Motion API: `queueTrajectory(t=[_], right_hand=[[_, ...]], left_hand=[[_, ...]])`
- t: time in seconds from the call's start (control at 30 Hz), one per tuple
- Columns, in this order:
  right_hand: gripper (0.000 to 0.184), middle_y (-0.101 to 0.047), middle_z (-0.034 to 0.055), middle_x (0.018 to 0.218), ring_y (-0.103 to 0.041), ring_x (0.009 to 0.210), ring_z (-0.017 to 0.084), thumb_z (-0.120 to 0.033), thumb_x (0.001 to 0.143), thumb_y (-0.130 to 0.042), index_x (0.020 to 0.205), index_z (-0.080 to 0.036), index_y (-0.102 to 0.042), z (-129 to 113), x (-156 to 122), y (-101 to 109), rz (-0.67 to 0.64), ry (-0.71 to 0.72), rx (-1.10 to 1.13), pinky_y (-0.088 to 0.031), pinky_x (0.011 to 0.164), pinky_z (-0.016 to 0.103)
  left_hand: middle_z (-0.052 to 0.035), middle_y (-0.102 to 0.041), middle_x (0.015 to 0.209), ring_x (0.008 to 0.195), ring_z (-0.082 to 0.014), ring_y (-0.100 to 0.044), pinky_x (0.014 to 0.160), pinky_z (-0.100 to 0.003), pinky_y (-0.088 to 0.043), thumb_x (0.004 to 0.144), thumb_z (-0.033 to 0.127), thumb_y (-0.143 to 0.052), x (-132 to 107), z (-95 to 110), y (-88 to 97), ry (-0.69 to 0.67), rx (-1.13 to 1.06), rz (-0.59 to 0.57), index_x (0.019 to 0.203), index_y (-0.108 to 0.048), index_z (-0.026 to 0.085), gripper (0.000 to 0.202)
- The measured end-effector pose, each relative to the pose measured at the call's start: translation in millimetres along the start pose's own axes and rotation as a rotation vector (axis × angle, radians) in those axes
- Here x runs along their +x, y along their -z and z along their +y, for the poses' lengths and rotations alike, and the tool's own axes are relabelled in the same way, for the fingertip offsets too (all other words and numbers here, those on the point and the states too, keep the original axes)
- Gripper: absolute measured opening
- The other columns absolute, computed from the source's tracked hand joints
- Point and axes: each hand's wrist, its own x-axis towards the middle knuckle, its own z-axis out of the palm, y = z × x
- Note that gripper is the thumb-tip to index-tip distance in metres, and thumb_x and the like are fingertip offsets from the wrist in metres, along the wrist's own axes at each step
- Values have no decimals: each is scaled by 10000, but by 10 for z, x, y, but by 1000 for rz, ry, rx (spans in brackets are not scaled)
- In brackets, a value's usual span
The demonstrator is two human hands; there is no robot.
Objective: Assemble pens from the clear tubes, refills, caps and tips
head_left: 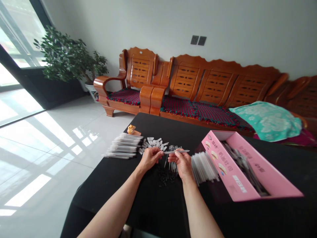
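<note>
Both hands meet over the dark table on one slim pen (170, 152), held nearly level. The fingers of my left hand (150, 156) pinch its left end. My right hand (183, 162) grips it nearer the pointed right end, which sticks out past the fingers. Below and between the hands lie thin pen refills (173, 166) and a scatter of small black plugs (166, 176). White pen caps (155, 142) are heaped just beyond my left hand. Clear pen barrels (203, 167) lie in a row right of my right hand, and a stack of pens (125, 146) sits to the left.
A pink open box (229, 165) with dark slender items inside stands on the black table (104, 188) at the right. A small yellow figurine (131, 129) sits behind the pens. Beyond are a wooden sofa (185, 79), a turquoise cloth (268, 120) and a potted plant (66, 58).
</note>
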Motion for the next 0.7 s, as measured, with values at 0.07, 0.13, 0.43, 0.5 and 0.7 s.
queueTrajectory(t=[0.07,0.13,0.43,0.5,0.7], right_hand=[[224,-741,46,677,-708,537,203,-296,737,-747,868,-161,-625,3,0,1,2,-2,-1,-600,508,301],[226,-741,50,673,-707,532,204,-296,736,-750,867,-161,-624,3,1,3,6,0,-2,-596,500,296],[249,-738,42,671,-705,532,198,-321,743,-747,879,-158,-617,3,0,2,13,-2,-16,-600,508,296],[254,-739,46,669,-699,520,192,-322,741,-749,884,-158,-616,5,0,3,16,-7,-14,-594,499,288],[239,-742,58,677,-699,522,193,-312,750,-740,885,-161,-613,13,5,13,11,-3,-22,-591,505,290]], left_hand=[[1,-570,517,425,-98,-505,425,-179,-338,831,466,-621,3,15,-7,3,-40,9,778,-660,136,336],[2,-591,575,448,-101,-519,422,-178,-352,786,447,-680,7,31,-13,6,-115,16,897,-662,136,330],[-25,-603,575,405,-73,-459,396,-177,-287,896,509,-498,3,18,8,41,43,-18,727,-672,124,456],[-6,-579,554,418,-76,-465,412,-175,-304,856,491,-573,5,14,1,25,35,-5,739,-661,125,395],[-3,-604,647,464,-83,-478,435,-180,-345,785,468,-677,19,20,-12,-15,-145,61,973,-650,134,384]])
